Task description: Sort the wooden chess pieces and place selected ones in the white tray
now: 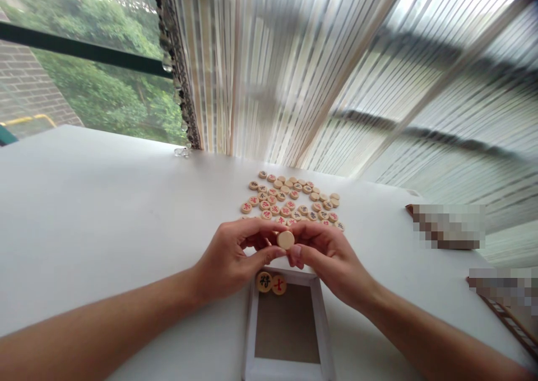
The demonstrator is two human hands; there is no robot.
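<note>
Between the fingertips of both hands is a round wooden piece [286,240], its blank face toward me. My left hand [246,249] pinches it from the left, and my right hand [321,252] pinches it from the right. Just below them lies an open white box [323,328] with a brown-grey bottom. Inside its far left corner sit a piece with a black character [264,282] and one with a red character [279,284], side by side. Beyond my hands several round pieces [286,210] are spread out, some with red or black characters, others blank side up.
The white table [126,201] reaches a window and a striped curtain [269,78] at the back. Clear beads [182,152] lie near the curtain's left edge. Two brown-edged objects [456,245], partly pixelated, stand on the right.
</note>
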